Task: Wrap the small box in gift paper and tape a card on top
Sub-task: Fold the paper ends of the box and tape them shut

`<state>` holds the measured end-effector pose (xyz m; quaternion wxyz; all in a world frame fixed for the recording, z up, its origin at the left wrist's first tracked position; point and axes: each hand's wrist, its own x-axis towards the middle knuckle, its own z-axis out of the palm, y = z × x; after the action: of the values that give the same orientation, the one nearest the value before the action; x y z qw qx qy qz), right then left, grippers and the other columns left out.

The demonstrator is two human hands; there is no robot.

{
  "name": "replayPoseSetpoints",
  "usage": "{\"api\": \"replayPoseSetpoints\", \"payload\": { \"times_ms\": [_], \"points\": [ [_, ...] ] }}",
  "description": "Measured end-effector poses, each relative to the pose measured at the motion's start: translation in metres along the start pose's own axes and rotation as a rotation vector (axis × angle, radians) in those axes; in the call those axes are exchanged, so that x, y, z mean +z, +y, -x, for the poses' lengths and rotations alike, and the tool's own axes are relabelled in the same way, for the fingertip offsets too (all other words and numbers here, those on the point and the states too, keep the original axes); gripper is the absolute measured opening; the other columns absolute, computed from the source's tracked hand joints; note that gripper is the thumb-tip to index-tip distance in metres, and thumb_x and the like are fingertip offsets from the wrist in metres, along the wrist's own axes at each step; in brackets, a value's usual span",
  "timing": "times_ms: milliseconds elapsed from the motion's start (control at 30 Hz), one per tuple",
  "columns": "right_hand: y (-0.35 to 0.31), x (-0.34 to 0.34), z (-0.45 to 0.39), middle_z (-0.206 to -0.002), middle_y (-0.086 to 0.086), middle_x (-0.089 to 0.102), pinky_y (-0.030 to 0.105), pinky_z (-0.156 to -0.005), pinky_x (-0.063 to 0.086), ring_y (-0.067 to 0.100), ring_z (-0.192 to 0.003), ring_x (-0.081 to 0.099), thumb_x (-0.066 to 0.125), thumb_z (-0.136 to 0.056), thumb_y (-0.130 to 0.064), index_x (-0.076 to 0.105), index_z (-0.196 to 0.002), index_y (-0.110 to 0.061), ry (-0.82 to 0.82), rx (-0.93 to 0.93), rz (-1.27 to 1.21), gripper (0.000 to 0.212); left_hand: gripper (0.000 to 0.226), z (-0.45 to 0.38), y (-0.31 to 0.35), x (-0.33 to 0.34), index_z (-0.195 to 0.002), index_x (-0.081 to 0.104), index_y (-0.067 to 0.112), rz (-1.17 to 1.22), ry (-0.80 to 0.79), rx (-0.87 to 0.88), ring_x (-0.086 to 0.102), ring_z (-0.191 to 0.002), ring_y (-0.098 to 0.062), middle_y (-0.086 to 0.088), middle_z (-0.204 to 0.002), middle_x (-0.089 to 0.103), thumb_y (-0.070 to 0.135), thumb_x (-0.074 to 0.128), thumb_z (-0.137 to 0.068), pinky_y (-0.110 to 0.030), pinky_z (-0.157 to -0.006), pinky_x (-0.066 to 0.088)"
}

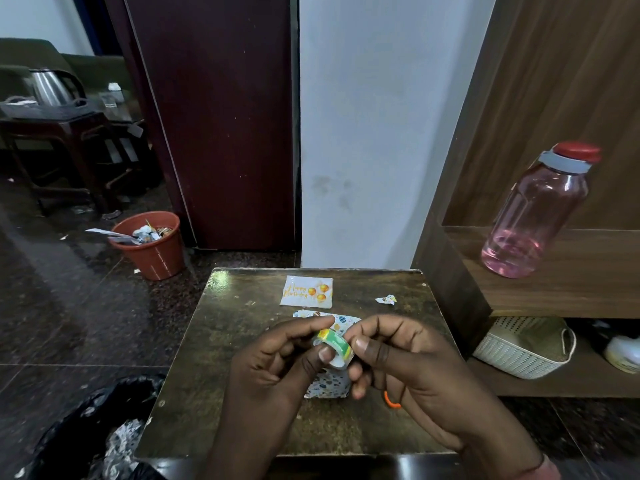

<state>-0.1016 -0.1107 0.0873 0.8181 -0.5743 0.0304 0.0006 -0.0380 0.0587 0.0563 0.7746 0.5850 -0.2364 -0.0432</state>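
Both your hands are on the tape roll (333, 348), held above the wrapped box.

Your left hand (273, 362) comes in from lower left, fingers curled, thumb and forefinger pinching the roll's left side. Your right hand (398, 358) comes in from lower right, fingers curled, thumb pressed on the roll's right edge. The box (327, 384), in patterned gift paper, sits on the small table (242, 341) directly under your hands, mostly hidden. The birthday card (307, 291) lies flat further back on the table, apart from the box. An orange loop (391, 400) peeks out under your right hand; can't tell what it is.
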Motion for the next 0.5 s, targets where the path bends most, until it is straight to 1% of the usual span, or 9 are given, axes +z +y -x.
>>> {"api": "replayPoseSetpoints", "payload": {
  "times_ms": [100,200,267,300,367,400,467,500],
  "points": [
    [-0.001,0.0,0.001,-0.074,0.021,0.063,0.032,-0.061,0.055,0.025,-0.064,0.062,0.07,-0.085,-0.013,0.075,-0.088,-0.006,-0.017,0.011,0.03,0.01,0.033,0.0,0.001,0.0,-0.103,0.081,0.03,-0.026,-0.008,-0.002,0.077,-0.092,-0.024,-0.013,-0.096,0.079,0.008,0.082,-0.078,-0.024,-0.078,0.058],
    [-0.004,0.001,0.002,-0.07,0.021,0.062,0.023,-0.052,0.049,0.024,-0.056,0.06,0.07,-0.09,-0.015,0.071,-0.086,-0.008,0.012,-0.006,0.071,0.009,0.031,0.001,0.002,-0.001,-0.103,0.081,0.029,-0.049,0.004,-0.013,0.077,-0.09,-0.025,-0.014,-0.094,0.079,0.013,0.079,-0.077,-0.026,-0.077,0.06],
    [-0.005,0.002,0.003,-0.069,0.02,0.062,0.017,-0.047,0.044,0.024,-0.052,0.059,0.068,-0.092,-0.019,0.069,-0.085,-0.011,0.04,-0.047,0.114,0.011,0.027,0.001,0.003,-0.001,-0.1,0.081,0.028,-0.049,0.041,-0.031,0.076,-0.082,-0.026,-0.015,-0.089,0.078,0.014,0.078,-0.076,-0.029,-0.073,0.061],
    [-0.006,0.003,0.003,-0.069,0.02,0.062,0.017,-0.047,0.044,0.024,-0.053,0.058,0.067,-0.091,-0.02,0.069,-0.085,-0.012,0.05,-0.074,0.129,0.01,0.025,0.0,0.004,-0.001,-0.098,0.081,0.026,-0.04,0.056,-0.038,0.075,-0.076,-0.027,-0.015,-0.088,0.077,0.014,0.079,-0.076,-0.032,-0.069,0.061],
    [-0.004,0.005,0.002,-0.07,0.018,0.062,0.022,-0.052,0.047,0.026,-0.056,0.056,0.065,-0.09,-0.023,0.068,-0.087,-0.012,0.06,-0.122,0.168,0.011,0.023,0.0,0.005,-0.001,-0.098,0.079,0.022,-0.015,0.055,-0.047,0.072,-0.067,-0.027,-0.015,-0.085,0.074,0.014,0.079,-0.077,-0.037,-0.061,0.061],
    [-0.003,0.006,0.001,-0.07,0.015,0.062,0.027,-0.057,0.049,0.027,-0.059,0.056,0.064,-0.091,-0.024,0.066,-0.089,-0.011,0.059,-0.146,0.209,0.013,0.023,0.0,0.006,-0.001,-0.1,0.078,0.02,0.005,0.041,-0.058,0.07,-0.063,-0.028,-0.015,-0.082,0.071,0.01,0.076,-0.078,-0.039,-0.056,0.06],
    [0.0,0.01,0.0,-0.071,0.01,0.062,0.036,-0.062,0.048,0.026,-0.063,0.055,0.063,-0.094,-0.027,0.064,-0.093,-0.013,0.055,-0.189,0.295,0.014,0.029,0.001,0.007,-0.002,-0.104,0.076,0.018,0.055,-0.002,-0.108,0.064,-0.056,-0.031,-0.016,-0.079,0.065,0.006,0.069,-0.078,-0.038,-0.048,0.055],
    [0.001,0.012,0.0,-0.07,0.007,0.062,0.037,-0.063,0.048,0.024,-0.063,0.055,0.062,-0.095,-0.027,0.064,-0.094,-0.015,0.055,-0.211,0.324,0.012,0.032,0.001,0.007,-0.003,-0.106,0.075,0.019,0.076,-0.035,-0.137,0.059,-0.05,-0.031,-0.015,-0.076,0.064,0.008,0.07,-0.076,-0.036,-0.046,0.052]
  ]
}}
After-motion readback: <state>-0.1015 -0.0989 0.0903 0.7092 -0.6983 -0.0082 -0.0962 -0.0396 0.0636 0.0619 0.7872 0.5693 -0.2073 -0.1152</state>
